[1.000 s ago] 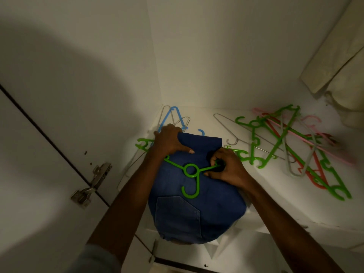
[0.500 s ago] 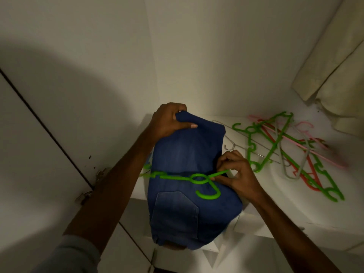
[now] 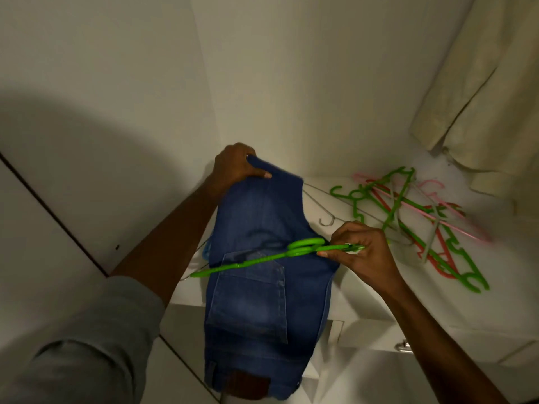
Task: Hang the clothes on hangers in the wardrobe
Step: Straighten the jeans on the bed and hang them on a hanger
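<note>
A pair of folded blue jeans (image 3: 256,287) hangs in front of me over the wardrobe shelf edge, back pocket facing me. My left hand (image 3: 236,167) grips the jeans' top fold, thumb lying on the denim. A green plastic hanger (image 3: 262,259) lies slantwise across the jeans, its hook loop near the middle. My right hand (image 3: 361,252) pinches the hanger's right arm between thumb and fingers. The hanger's left end sticks out past the denim.
A white shelf (image 3: 364,293) inside the wardrobe carries a pile of loose hangers (image 3: 414,223), green, red, pink and grey, plus a wire hanger (image 3: 323,211). A cream garment (image 3: 490,97) hangs at the upper right. The wardrobe's white side wall (image 3: 102,112) stands on the left.
Both hands have raised the jeans and green hanger off the shelf. The left hand moved up and back with the top fold; the hanger turned edge-on and slid lower across the denim.
</note>
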A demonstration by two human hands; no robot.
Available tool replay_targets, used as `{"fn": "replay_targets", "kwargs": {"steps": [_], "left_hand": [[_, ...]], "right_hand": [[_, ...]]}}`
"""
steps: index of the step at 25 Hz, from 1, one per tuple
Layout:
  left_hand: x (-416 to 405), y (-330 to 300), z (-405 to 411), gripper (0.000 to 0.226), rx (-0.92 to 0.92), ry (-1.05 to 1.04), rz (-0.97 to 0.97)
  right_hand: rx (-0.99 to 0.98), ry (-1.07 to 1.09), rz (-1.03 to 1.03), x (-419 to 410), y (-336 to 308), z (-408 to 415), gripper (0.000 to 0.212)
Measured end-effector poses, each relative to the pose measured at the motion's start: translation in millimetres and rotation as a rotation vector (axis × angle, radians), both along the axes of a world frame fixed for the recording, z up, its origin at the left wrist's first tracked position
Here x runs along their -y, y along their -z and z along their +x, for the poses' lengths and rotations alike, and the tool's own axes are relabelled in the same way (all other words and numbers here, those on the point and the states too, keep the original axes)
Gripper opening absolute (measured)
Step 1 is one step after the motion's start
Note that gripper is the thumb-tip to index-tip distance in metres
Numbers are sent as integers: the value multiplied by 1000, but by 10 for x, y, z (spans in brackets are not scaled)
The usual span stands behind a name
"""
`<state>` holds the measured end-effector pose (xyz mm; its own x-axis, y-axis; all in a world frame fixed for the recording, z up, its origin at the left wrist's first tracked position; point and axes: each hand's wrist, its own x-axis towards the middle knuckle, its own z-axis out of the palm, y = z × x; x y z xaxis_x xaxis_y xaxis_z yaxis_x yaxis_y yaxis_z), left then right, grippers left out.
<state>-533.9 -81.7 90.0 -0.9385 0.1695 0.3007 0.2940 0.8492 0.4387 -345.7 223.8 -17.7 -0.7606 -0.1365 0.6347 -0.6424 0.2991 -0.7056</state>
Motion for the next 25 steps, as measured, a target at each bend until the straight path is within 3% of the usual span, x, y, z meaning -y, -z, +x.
{"fn": "replay_targets", "kwargs": {"steps": [3,6,9,12,16,18,22,25], "left_hand": [[94,409,-163,78,75,-96,-171],[197,705,-222,59,150,-186,-332],[358,706,-60,41,210,-157,-94],[518,493,778,37,165,-146,174],[595,753,2503,52,-295,-585,457],[404,1073,3204,52,-408,-652,532],[-24,1581,3504,44,29,-611,655],[-46,1829,3300,65,27,-593,816]], "right_hand": [[49,7,14,70,-14,-154,37],[91,0,-14,165,64,-205,39],[130,41,-40,225,146,-209,43],[124,79,-29,262,141,-252,51],[131,111,-28,293,160,-304,51],[144,114,-31,308,157,-330,53],[145,104,-14,360,13,-372,60],[108,89,29,403,-40,-363,57]]}}
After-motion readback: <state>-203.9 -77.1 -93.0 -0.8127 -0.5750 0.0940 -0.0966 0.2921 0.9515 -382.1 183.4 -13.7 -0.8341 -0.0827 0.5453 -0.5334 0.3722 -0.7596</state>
